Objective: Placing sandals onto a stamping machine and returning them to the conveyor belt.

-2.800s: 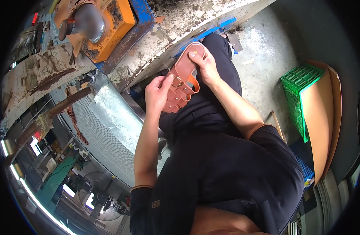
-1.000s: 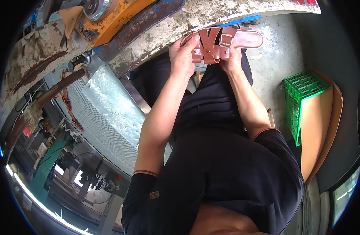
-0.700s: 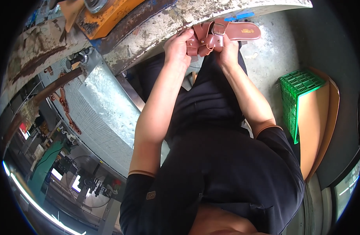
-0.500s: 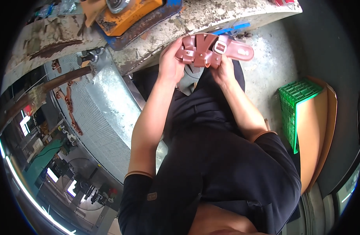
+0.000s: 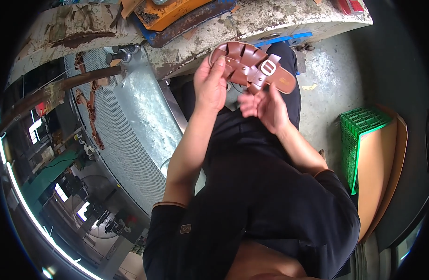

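Head view: looks down a black-clothed lap toward a worn workbench [image 5: 280,21]; straight edges bow near the rim, and the rim itself is black.
Sandal: a brown strappy sandal [image 5: 251,67] with a pale buckle, held in the air just in front of the bench edge, toe end to the left, heel end to the right.
Left hand: the left hand [image 5: 210,86] is closed on the toe end, thumb laid over the straps; the fingers behind the sole are hidden.
Right hand: the right hand [image 5: 263,105] sits just under the sandal's middle, fingers loosely curled; it is smeared with motion, so I cannot tell whether it grips or even touches the sole.
Bench top: an orange block on a blue base [image 5: 186,14] is cut off by the upper edge; what it is cannot be made out.
Left side: a grey mesh panel [image 5: 125,135] with a rusty bar [image 5: 83,84] across it; beyond, the room is dark and too small to read.
Right side: a green crate [image 5: 359,140] stands on the concrete floor, partly covered by a tan board [image 5: 378,172].
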The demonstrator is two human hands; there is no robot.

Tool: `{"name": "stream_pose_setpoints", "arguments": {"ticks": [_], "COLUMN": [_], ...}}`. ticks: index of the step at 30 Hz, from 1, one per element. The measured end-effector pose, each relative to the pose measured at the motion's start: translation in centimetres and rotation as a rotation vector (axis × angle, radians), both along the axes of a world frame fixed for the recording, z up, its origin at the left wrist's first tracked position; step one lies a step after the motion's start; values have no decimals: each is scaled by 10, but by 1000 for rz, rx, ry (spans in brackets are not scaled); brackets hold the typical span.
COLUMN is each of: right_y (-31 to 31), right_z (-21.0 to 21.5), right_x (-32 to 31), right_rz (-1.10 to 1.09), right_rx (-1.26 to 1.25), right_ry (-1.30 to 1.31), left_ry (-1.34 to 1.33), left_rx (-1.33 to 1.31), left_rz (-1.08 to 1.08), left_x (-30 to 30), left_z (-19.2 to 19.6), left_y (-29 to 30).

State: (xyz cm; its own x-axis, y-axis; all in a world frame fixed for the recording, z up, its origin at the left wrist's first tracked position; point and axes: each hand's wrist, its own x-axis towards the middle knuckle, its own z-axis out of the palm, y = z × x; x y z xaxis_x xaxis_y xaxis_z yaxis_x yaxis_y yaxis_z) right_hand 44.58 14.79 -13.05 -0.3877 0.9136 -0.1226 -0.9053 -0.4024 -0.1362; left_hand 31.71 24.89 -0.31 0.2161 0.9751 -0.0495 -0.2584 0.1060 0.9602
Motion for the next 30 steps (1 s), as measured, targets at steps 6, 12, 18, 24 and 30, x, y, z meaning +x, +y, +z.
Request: {"name": "stream_pose_setpoints", "arguments": {"ticks": [6,12,18,24,30], "right_y": [-31,51,61,50,52], "right_z": [30,51,23,34,41], "right_x": [40,48,22,8,11], "right_rz": [-691,-237,-427,-462,-363], "right_rx": [428,337,187,113,121], "right_ry": [-1427,-1026,-497,-243,-639], "left_ry": [204,390,306,524,1076], "left_rx": [-25,-122,-256,-157,-6], "left_rz": [-158,-364,-116,-41,-33], "left_x": [-19,-4,-5,7,10], "left_z": [34,21,6,2,15], "left_y": [18,15,-28,-38,-28]}}
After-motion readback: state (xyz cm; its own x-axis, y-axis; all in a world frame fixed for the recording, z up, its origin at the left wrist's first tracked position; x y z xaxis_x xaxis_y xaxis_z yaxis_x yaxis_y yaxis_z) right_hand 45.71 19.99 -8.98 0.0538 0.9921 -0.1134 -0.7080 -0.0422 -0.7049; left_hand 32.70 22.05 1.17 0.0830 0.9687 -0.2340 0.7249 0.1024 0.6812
